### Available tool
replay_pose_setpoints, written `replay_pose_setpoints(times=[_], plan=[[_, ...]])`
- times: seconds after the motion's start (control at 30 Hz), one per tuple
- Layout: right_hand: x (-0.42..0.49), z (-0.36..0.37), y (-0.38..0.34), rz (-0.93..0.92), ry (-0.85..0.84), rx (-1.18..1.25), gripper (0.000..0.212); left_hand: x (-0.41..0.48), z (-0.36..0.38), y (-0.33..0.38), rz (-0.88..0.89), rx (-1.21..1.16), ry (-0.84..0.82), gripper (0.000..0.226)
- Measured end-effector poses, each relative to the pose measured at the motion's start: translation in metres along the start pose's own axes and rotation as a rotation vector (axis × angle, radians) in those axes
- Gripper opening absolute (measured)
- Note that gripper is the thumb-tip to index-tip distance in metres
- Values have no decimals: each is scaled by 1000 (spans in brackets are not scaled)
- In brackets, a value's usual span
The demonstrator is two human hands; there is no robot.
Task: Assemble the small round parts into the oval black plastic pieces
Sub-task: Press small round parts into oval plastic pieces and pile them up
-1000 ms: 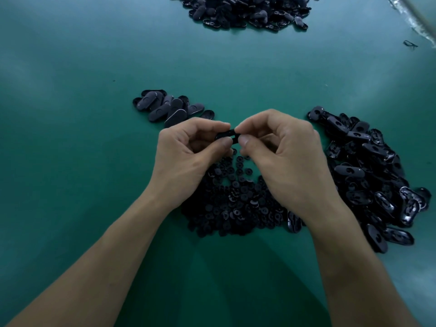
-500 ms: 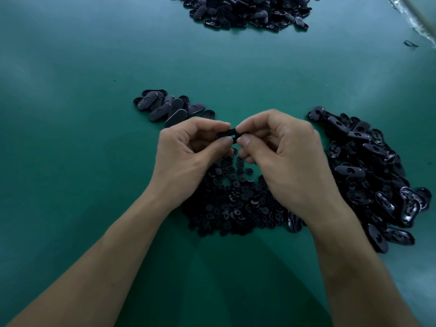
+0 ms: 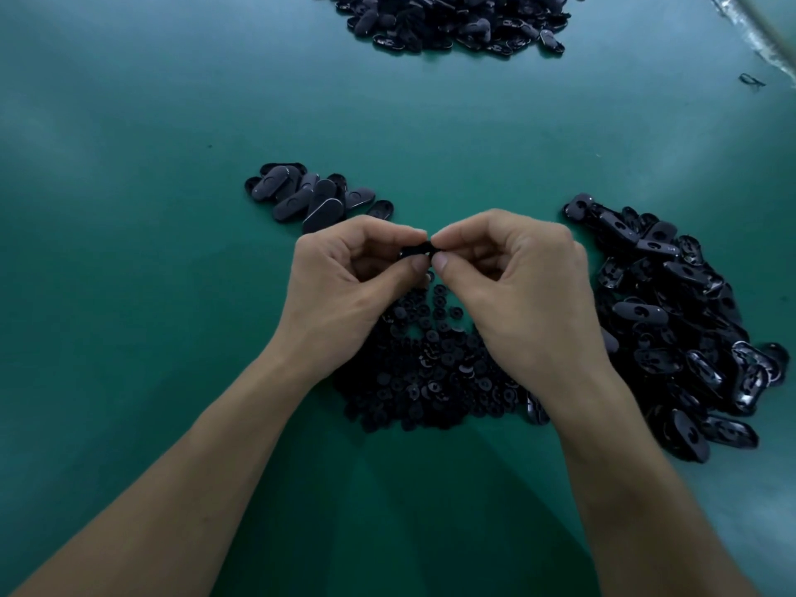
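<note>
Above the pile of small round parts [image 3: 430, 372] on the green counter [image 3: 129, 295], left hand [image 3: 344, 286] and right hand [image 3: 517, 295] are both pinching one oval black piece [image 3: 417, 251] between thumbs and forefingers. Loose oval pieces [image 3: 680, 321] are lying just right of them.

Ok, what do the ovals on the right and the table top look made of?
Ovals: seemingly hard moulded plastic, black and glossy; sharp white glints run along their rims. Table top: probably a green mat, rubber or vinyl I cannot tell, dull satin; light spreads in soft broad patches, no sharp reflections.
</note>
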State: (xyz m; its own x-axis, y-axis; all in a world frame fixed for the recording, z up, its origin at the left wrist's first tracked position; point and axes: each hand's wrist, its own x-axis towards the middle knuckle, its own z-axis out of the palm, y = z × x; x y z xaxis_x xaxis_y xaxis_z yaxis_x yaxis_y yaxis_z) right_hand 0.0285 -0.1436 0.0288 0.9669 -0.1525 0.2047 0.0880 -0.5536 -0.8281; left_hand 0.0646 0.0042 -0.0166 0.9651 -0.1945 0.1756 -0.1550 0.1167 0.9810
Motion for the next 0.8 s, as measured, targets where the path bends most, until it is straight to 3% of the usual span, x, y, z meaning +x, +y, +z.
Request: replay_pose_setpoints(times=[0.8], plan=[[-2, 3, 0, 26, 13, -67, 16, -1, 0, 2, 12, 94, -31, 26]])
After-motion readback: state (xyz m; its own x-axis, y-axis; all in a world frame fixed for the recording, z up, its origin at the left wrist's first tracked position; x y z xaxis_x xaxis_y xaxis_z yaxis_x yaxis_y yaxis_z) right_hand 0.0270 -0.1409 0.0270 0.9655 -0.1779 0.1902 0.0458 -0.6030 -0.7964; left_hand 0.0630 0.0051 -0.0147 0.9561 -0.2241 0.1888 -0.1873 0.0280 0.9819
